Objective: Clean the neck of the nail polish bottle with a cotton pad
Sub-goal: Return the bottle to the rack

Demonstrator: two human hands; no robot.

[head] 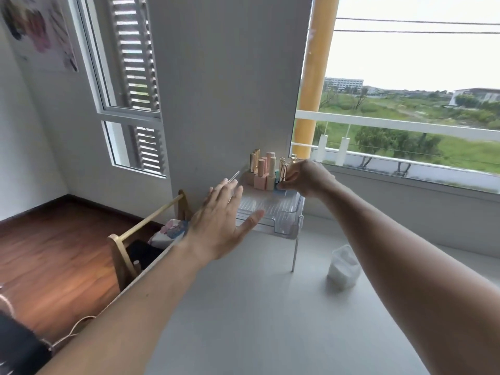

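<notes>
The right hand (303, 177) reaches far forward with the arm nearly straight, the wrist bent so the fingers curl leftward into a cluster of nail polish bottles (266, 171). Its fingers close around one gold-capped nail polish bottle (283, 171) at the right edge of that cluster, with the thumb low near a small blue-green item at the base; how firmly the bottle is gripped is hard to tell through the blur. The left hand (224, 223) is also stretched forward, palm down and tilted, fingers spread and straight, thumb splayed to the right. It holds nothing and hovers in front of the left part of a clear plastic organizer tray (273, 212), with its fingertips near a thin metal tool (234, 176) that sticks up at a slant by the wall.

The bottles stand upright at the back of the tray, pink and peach bodies with tall caps, against a grey wall panel (230, 90). The tray sits on a small raised stand on the white table (243, 307). To the right of the stand's leg, near the right forearm, a clear bag of cotton pads (343, 269) sits on the table, apart from both hands. Left of the table, a wooden rack (121, 250) stands on the dark wood floor. A window (419, 104) beyond the table looks onto green land.
</notes>
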